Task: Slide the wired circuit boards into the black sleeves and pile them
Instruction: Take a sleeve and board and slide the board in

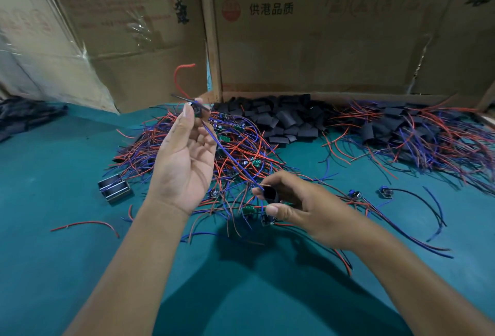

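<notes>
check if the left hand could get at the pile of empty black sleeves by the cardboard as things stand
Probably not freely: the left hand is pinching a wired board. The sleeve pile itself lies uncovered.

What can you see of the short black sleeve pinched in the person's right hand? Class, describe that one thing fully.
The short black sleeve is a small dark tube, matte and soft-looking like plastic tubing. The right hand pinches it between thumb and fingers above the teal table, its open end facing up and left. The ends of a blue wire and a reddish wire reach its mouth; whether they have entered is unclear.
</notes>
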Available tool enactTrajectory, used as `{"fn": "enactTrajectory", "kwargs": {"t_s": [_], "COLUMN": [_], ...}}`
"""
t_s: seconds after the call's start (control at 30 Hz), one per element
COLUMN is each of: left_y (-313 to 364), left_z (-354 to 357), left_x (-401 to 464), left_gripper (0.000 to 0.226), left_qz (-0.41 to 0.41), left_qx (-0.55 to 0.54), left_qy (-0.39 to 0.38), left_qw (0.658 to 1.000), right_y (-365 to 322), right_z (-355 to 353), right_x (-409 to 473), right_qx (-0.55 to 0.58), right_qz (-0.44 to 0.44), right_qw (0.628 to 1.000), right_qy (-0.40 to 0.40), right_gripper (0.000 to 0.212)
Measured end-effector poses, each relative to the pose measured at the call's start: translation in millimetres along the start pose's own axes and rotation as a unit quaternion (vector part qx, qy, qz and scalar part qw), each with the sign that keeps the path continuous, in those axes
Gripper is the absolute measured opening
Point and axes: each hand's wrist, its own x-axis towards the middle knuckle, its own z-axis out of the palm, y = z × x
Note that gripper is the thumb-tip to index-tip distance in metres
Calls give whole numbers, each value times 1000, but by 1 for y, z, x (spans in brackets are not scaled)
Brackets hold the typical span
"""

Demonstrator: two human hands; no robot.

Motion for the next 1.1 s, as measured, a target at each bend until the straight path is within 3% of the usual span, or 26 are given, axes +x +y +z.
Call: {"fn": "enactTrajectory", "kwargs": {"t_s": [0.2, 0.33, 0.5, 0.77, 0.9, 1.1], "left_y": [-3, -3, -6, -29, -48, -60], "left_z": [1, 4, 5, 5, 3, 1], "left_x": [-3, -5, -6, -14, -18, -21], "left_gripper": [25, 38, 39, 11, 19, 24], "left_qz": [-6, 11, 20, 7, -4, -36], "left_qx": [19, 30, 47, 142, 232, 252], "left_qy": [-1, 10, 10, -70, -104, -134], "left_qw": [1000, 999, 999, 987, 967, 958], "right_y": [-4, -5, -8, -14, -20, -25], "right_z": [-2, -3, -4, -4, -8, -10], "right_x": [1, 0, 0, 0, -1, -4], "right_qx": [34, 38, -31, -71, -125, -177], "right_qz": [-20, -16, -26, -47, -66, -81], "right_qw": [999, 999, 999, 983, 955, 932], "right_qy": [0, -2, 19, 164, 262, 306], "right_gripper": [29, 30, 28, 37, 41, 31]}}
